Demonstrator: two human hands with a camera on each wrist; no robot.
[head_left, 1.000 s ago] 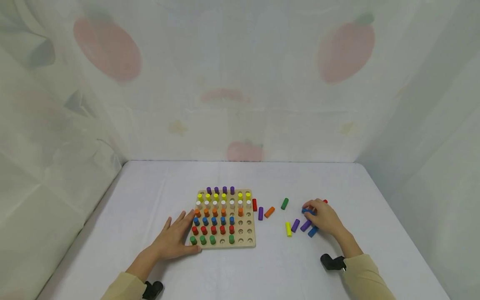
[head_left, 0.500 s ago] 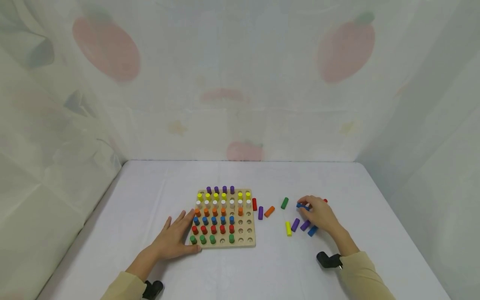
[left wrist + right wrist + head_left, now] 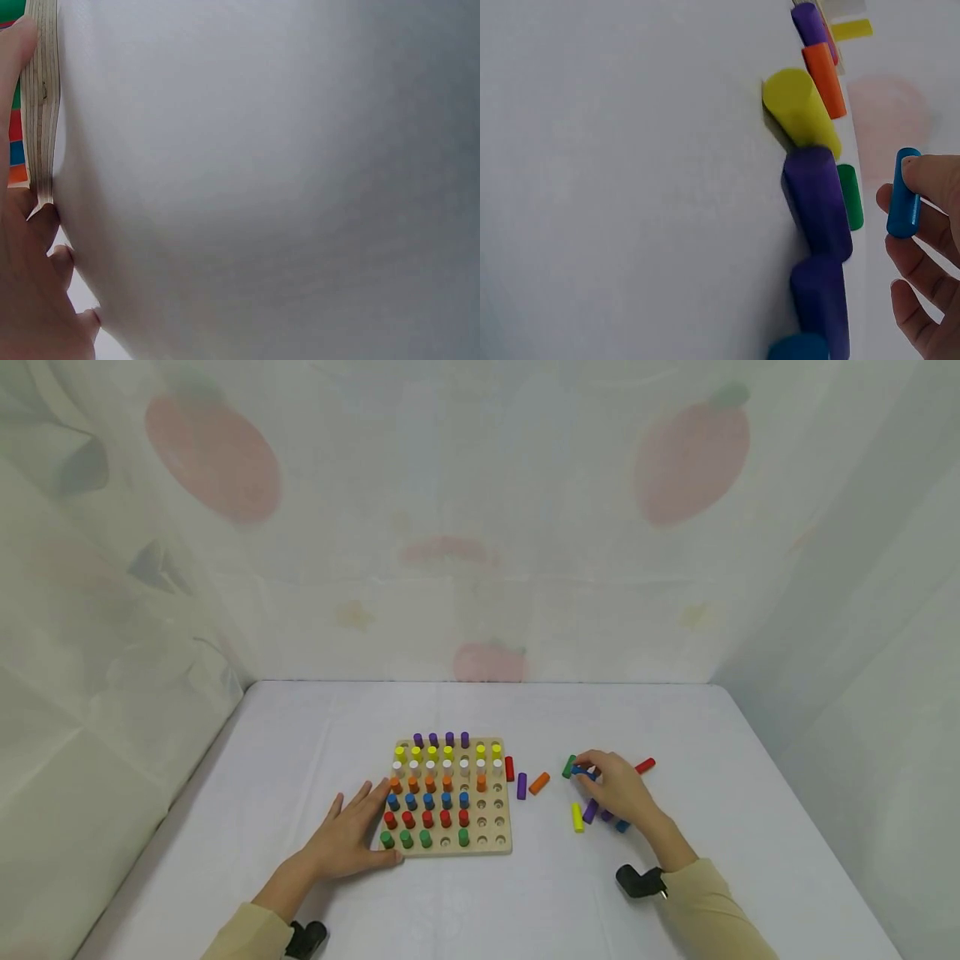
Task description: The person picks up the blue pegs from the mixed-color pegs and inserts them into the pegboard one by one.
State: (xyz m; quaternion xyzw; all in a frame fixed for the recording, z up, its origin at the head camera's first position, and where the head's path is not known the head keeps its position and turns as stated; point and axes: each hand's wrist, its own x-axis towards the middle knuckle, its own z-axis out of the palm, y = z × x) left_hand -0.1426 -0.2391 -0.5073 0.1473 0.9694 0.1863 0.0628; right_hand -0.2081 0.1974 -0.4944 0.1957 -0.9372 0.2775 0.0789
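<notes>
A wooden pegboard [image 3: 472, 849] stands left of the table's middle, with rows of green, red, blue, orange, white, yellow and purple pegs in its holes; several holes at its right side show bare. My left hand [image 3: 347, 842] rests at the board's left edge, fingers spread and thumb at the near corner. In the left wrist view its thumb lies against the board's layered side [image 3: 41, 97]. My right hand [image 3: 621, 787] pinches a blue peg [image 3: 904, 193] between thumb and fingers, over the loose pegs to the right of the board.
Loose pegs lie right of the board: a red peg [image 3: 509, 768], a purple peg [image 3: 521, 786], an orange peg [image 3: 539, 783], a green peg [image 3: 568, 767], a yellow peg [image 3: 577, 817] and another red peg [image 3: 645, 766]. Several purple and blue ones lie partly under my right hand.
My right hand has moved left with the blue peg, from near the far red peg to beside the green one. The left hand and the board have stayed in place.
</notes>
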